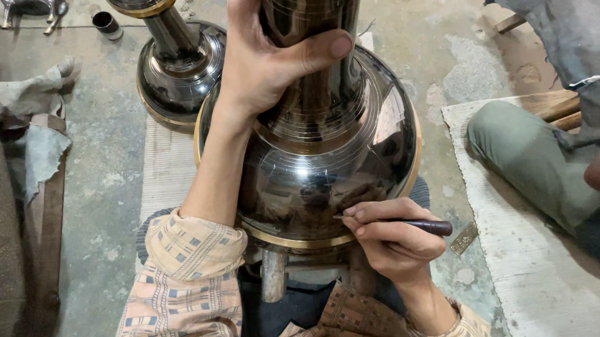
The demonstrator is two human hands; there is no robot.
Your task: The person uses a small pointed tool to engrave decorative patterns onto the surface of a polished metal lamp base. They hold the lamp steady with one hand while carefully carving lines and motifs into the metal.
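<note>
Fingers [373,213] pinch scribing tool [417,226] — tip touching vase [328,156].

At the centre of the frame I see the large vase [328,156], a glossy dark metal, near black, ringed with fine pale scribed lines and edged by a brass-gold band at its widest part. The second vase [175,66], upper left, shows the same dark sheen with gold rims. The tool [413,226] has a dark brown handle. My sleeves [191,279] are peach-tan with a check of dark blue and brown squares. The floor [109,152] is mottled grey-green. The mat [547,284] at right is off-white, woven. The other person's trouser leg [526,160] is olive green. The rag [33,100] at left is pale grey-green.
</note>
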